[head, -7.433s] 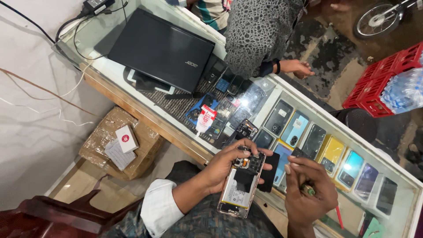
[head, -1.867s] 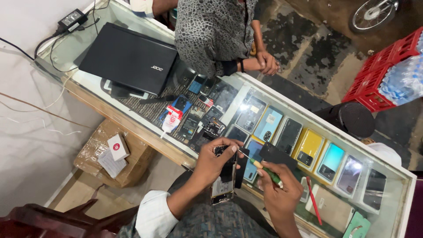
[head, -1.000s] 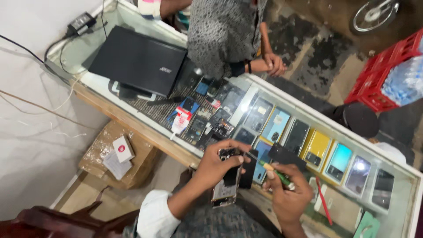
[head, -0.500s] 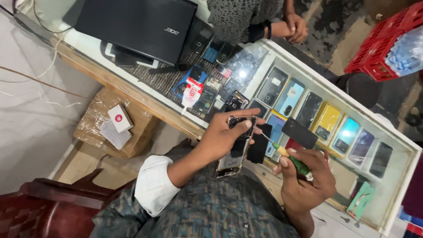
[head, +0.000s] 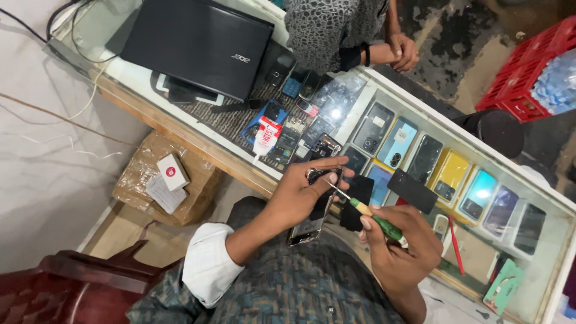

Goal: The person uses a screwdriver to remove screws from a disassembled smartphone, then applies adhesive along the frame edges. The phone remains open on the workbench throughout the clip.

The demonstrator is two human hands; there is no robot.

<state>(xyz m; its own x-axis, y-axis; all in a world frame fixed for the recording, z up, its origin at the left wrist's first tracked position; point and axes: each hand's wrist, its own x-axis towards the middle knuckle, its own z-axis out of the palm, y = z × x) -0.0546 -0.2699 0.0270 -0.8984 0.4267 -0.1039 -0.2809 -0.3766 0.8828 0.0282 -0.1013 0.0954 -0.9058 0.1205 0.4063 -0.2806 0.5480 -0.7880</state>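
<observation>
Screwdriver tip now nearer opened phone, fingers of both hands gripping.

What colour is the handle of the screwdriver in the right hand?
Green, with a yellowish collar near the shaft: the screwdriver, seen in the head view.

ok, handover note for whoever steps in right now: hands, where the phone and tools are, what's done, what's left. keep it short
Left hand: grips the opened phone from the side, held up above the lap, insides facing the camera.
Right hand: holds the green-handled screwdriver, tip at the phone's upper end.
Nearby: two dark flat parts lie on the glass counter beside the hands; glue tube to the left, closed laptop at the far end. Another person's hand rests on the counter's far side.
Done: the phone's back is off.
Left: the work at the phone's top end is in progress; how many screws remain cannot be told.
</observation>
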